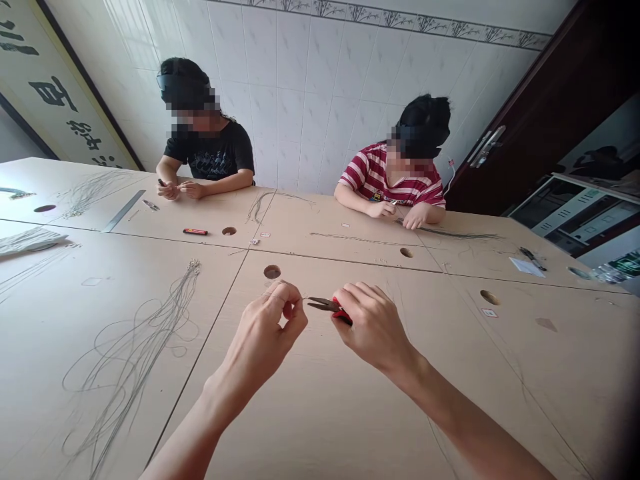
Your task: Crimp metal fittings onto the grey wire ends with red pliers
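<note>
My right hand (pixel 373 323) is wrapped round the red handles of a pair of pliers (pixel 325 305), whose dark jaws point left and look slightly parted. Close to the jaw tips, my left hand (pixel 275 317) pinches a thin cord between thumb and forefinger; only a short bit of it shows at the fingertips. Whether the jaws touch the cord, I cannot tell. To the left of my left hand lies a loose bundle of thin grey cords (pixel 173 310) with small shiny ends gathered at the top.
Across the table (pixel 310 413) sit two people, one in a black shirt (pixel 215 153), one in a striped shirt (pixel 373 173), both handling small things. Between us are a red marker (pixel 195 232), a steel ruler (pixel 124 211), more cords (pixel 460 233) and round cable holes (pixel 273 272).
</note>
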Tool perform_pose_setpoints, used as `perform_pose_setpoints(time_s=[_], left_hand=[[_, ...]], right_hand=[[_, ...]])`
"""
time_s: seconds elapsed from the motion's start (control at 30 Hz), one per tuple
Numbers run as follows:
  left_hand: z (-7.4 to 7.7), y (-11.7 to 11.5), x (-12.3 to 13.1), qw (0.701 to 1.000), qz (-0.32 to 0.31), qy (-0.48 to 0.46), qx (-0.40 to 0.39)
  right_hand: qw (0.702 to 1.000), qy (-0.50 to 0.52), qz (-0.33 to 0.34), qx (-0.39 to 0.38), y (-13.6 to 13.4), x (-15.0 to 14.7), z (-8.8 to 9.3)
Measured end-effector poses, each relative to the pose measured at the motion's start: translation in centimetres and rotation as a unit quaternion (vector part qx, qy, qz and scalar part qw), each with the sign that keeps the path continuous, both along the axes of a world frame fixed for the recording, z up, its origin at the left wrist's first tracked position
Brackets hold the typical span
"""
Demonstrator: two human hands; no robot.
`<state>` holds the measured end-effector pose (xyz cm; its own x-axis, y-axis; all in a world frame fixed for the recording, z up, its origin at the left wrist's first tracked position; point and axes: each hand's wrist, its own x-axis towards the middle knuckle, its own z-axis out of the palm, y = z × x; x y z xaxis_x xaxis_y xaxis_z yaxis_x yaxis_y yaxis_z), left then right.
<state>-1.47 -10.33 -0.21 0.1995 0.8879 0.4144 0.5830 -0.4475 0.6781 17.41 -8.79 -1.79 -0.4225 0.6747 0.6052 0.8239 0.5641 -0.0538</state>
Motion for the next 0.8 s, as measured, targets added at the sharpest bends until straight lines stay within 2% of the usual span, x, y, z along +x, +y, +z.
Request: perform_pose_setpoints(time_s=[0.43, 0.8], left_hand=[[-0.07, -0.08, -0.04, 0.996, -0.013, 0.077, 0.045], [0.18, -0.12, -0.03, 0.995, -0.014, 0.090, 0.049]], right_hand=[[0.999, -0.021, -0.003, 0.030, -0.09, 0.11, 0.40], [0.999, -0.021, -0.003, 0.026, -0.04, 0.07, 0.47]])
